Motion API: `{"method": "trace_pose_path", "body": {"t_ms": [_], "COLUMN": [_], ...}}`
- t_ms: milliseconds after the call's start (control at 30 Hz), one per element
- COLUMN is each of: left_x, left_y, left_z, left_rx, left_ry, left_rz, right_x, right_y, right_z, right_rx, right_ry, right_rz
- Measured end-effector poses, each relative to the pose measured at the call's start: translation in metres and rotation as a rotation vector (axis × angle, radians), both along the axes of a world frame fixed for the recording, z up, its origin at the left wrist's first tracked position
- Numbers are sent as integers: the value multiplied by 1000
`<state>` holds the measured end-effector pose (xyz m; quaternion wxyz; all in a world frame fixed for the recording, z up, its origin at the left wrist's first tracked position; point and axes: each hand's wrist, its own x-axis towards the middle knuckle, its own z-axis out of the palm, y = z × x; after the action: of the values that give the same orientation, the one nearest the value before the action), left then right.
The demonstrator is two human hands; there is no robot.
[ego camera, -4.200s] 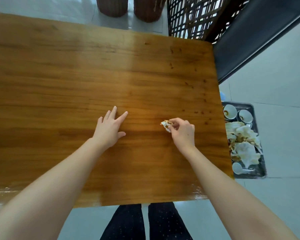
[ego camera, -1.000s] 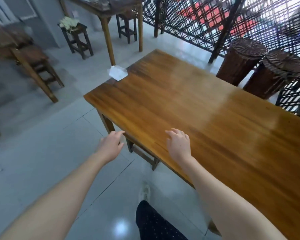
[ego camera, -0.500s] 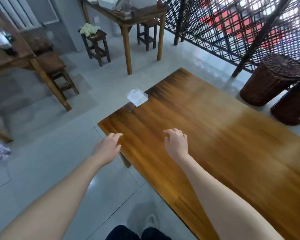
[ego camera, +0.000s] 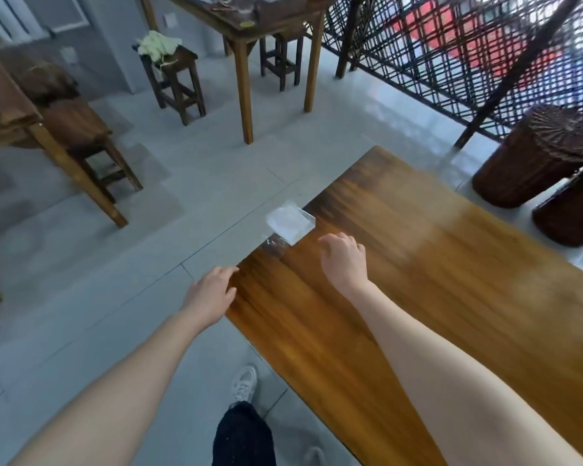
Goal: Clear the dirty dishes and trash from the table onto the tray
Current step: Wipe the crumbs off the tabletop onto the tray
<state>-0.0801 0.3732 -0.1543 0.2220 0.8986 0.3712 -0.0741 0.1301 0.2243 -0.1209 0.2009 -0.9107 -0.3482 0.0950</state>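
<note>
A white packet [ego camera: 290,223], blurred and perhaps a clear-wrapped napkin, lies on the far-left corner of the table [ego camera: 418,280], overhanging the edge. Its long axis seems to run from 1 to 7 o'clock. The right hand [ego camera: 344,264] hovers near it at 4 o'clock, fingers loosely curled and empty. The left hand [ego camera: 209,297] is at 7 o'clock by the table edge, fingers relaxed and empty.

Table [ego camera: 418,297] — near end cut off by right and lower edges.
Clear packet [ego camera: 290,223] at its far corner — blurred, contents unreadable.
Second wicker basket [ego camera: 572,210] — clipped at right edge.
Objects [ego camera: 241,10] on far table [ego camera: 283,20] — too small to identify.
</note>
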Motion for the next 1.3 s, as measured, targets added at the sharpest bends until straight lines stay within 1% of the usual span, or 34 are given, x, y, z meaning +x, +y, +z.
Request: {"method": "trace_pose_path", "body": {"t_ms": [233, 400, 533, 600, 767, 1033, 1300], "left_x": [17, 26, 36, 41, 61, 100, 126], "left_y": [100, 145, 165, 170, 169, 145, 123], "left_z": [-15, -28, -34, -36, -38, -32, -31], "left_rx": [-52, -76, -121, -133, -177, -224, -263], "left_ry": [43, 56, 30, 30, 44, -3, -54], "left_rz": [-53, -93, -105, -114, -168, -301, -417], "right_x": [13, 19, 24, 23, 24, 24, 19], "right_y": [92, 126, 141, 143, 133, 109, 67], "right_z": [-15, -29, -34, -34, -24, 0, 3], "right_rx": [-45, -108, -189, -216, -160, -138, -113], "right_ry": [78, 85, 90, 63, 21, -39, 14], "right_rz": [-72, -117, -158, -171, -203, -224, -219]}}
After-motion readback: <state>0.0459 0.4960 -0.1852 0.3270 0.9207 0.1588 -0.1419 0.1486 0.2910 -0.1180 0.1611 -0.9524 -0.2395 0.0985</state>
